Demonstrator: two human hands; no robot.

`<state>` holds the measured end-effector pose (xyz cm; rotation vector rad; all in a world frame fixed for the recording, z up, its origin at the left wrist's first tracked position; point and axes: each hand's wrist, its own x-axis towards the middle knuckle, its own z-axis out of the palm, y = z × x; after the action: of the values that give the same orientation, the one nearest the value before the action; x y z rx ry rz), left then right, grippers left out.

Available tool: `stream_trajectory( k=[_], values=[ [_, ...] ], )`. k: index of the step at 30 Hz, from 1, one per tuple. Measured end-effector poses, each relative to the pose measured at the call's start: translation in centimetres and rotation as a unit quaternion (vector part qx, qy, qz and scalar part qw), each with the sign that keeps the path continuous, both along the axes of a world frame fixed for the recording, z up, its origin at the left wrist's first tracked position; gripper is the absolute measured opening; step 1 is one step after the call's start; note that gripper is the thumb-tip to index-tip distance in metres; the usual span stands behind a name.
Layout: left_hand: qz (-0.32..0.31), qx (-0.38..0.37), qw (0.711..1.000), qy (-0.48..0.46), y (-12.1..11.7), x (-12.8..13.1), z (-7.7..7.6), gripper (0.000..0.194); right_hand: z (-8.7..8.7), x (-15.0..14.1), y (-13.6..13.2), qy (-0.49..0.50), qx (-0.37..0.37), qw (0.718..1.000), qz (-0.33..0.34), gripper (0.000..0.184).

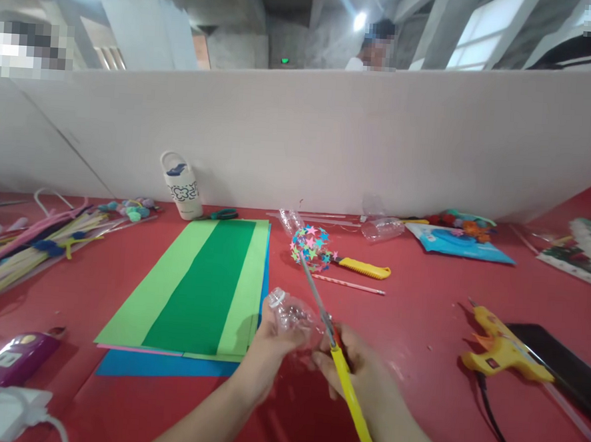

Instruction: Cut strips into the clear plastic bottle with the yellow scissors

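Note:
My left hand (267, 353) is closed around a clear plastic bottle piece (294, 317), its threaded neck pointing up and to the left. In my right hand (351, 364) is a pair of scissors (347, 394) with yellow handles, seen nearly edge-on. Their grey blades point away from me and cross in front of the bottle piece's right side; whether they touch the plastic I cannot tell. Just beyond the blade tips lies a clear bottle part (290, 222) with a rounded cluster of colourful stars (314, 247). A yellow utility knife (363, 268) and a pink pencil (349, 285) are close by.
Green and blue sheets (195, 295) are stacked at left, near a white drink bottle (182, 191). Pipe cleaners (39, 239) and a purple device (17, 357) sit farther left. At right are a yellow glue gun (505, 347), a black phone (561, 370) and a blue packet (459, 244).

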<state>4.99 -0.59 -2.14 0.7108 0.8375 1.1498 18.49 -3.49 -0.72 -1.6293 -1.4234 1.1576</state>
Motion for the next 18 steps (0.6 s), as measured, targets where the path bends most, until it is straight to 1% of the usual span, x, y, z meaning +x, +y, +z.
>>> stream_trajectory(
  k=[2,4,7,11,13,16,18],
  values=[
    [-0.007,-0.008,1.0,0.016,0.0,0.1,-0.2,0.04,-0.5,-0.3,-0.2,0.003,-0.002,1.0,0.012,0.01],
    [-0.012,-0.015,1.0,0.022,-0.1,0.2,-0.1,0.04,-0.7,-0.5,-0.3,0.003,-0.006,1.0,0.022,0.014],
    [-0.009,-0.009,1.0,0.018,-0.2,0.3,0.5,0.04,-0.7,-0.7,-0.3,-0.002,-0.01,0.999,0.033,0.02],
    [0.018,0.002,0.998,0.052,-0.2,0.4,1.1,0.03,-0.4,-0.7,-0.2,-0.014,-0.007,0.999,0.035,0.022],
    [0.032,0.008,0.996,0.085,0.0,0.4,0.9,0.025,-0.3,-0.7,-0.2,-0.018,-0.005,0.999,0.033,0.019],
    [0.057,0.015,0.992,0.11,0.4,0.2,0.0,0.023,-0.2,-0.5,-0.2,-0.011,-0.006,0.999,0.035,0.011],
    [0.072,0.013,0.993,0.091,0.7,0.0,-0.4,0.022,-0.1,-0.2,-0.2,0.0,-0.008,0.999,0.045,0.016]
  ],
)
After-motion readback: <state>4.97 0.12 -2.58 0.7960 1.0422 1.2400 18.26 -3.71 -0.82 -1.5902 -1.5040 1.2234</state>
